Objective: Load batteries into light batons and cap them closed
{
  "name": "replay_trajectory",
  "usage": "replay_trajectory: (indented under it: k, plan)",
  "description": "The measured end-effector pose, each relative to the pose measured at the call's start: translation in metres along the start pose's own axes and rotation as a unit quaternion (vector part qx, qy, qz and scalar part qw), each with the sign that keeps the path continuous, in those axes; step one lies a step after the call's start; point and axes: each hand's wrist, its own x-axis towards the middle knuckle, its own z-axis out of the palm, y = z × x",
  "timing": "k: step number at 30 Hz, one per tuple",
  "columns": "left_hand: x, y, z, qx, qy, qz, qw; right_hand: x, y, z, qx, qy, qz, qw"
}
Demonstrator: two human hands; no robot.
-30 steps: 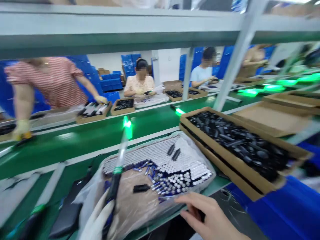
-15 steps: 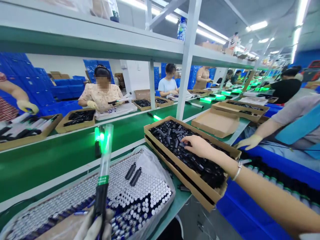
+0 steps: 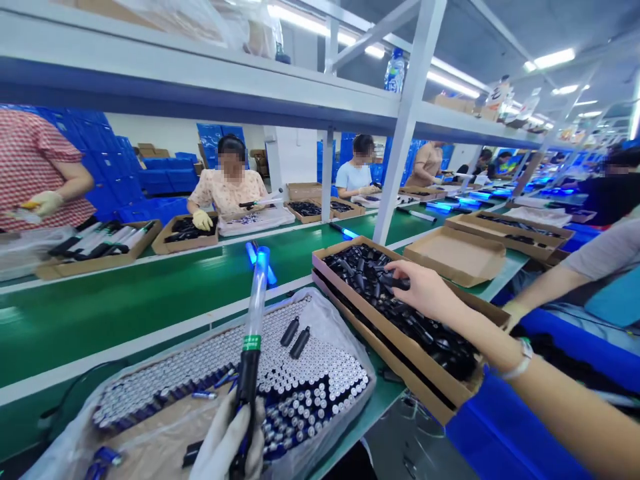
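Black cylindrical parts (image 3: pixel 367 293) lie heaped loose in a shallow brown cardboard tray (image 3: pixel 340 252), right under the bare right hand (image 3: pixel 423 288). What's its grip?

Clenched: thumb and fingers seem to pinch one black cylinder (image 3: pixel 395 282) above the heap. The white-gloved left hand (image 3: pixel 225 443) closes around the black handle (image 3: pixel 249 380) of a clear glowing tube (image 3: pixel 257 300).

What could go wrong?

A loose pinch could let that cylinder drop back into the heap. A careless swing of the tube could knock the two black rods (image 3: pixel 295 337) lying on the silver-topped battery cells (image 3: pixel 260 363), which fill a clear plastic bag (image 3: pixel 340 320).

What's in the way?

That bag sits just beside the tray, with a flat brown carton lid (image 3: pixel 455 257) beyond and a green conveyor belt (image 3: pixel 150 300) behind.
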Motion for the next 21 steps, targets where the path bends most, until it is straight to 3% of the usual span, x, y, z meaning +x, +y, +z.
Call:
replay_trajectory:
  k: [1, 3, 6, 11, 14, 18, 21]
  plan:
    - [0.0, 0.0, 0.002, 0.006, -0.006, 0.007, 1.0, -0.015, -0.02, -0.003, 0.071, 0.016, -0.017, 0.997]
    - [-0.002, -0.001, 0.004, 0.024, -0.018, 0.021, 0.999, -0.047, -0.064, -0.004, 0.209, -0.014, -0.088, 0.974]
    - [-0.008, -0.003, 0.003, 0.03, -0.035, 0.053, 0.998, -0.088, -0.127, 0.007, 0.307, -0.074, -0.177, 0.932]
    - [-0.032, 0.004, -0.018, 0.065, -0.146, 0.084, 0.984, -0.108, -0.193, 0.039, 0.395, -0.166, -0.254, 0.867]
    - [-0.046, 0.011, -0.035, 0.037, -0.145, 0.102, 0.984, -0.108, -0.219, 0.063, 0.492, -0.176, -0.235, 0.82]
    - [-0.056, 0.016, -0.051, -0.01, -0.073, 0.131, 0.989, -0.117, -0.247, 0.084, 0.646, -0.176, -0.105, 0.735]
    - [-0.062, 0.017, -0.055, -0.056, 0.018, 0.145, 0.988, -0.126, -0.262, 0.082, 0.654, -0.18, -0.092, 0.729]
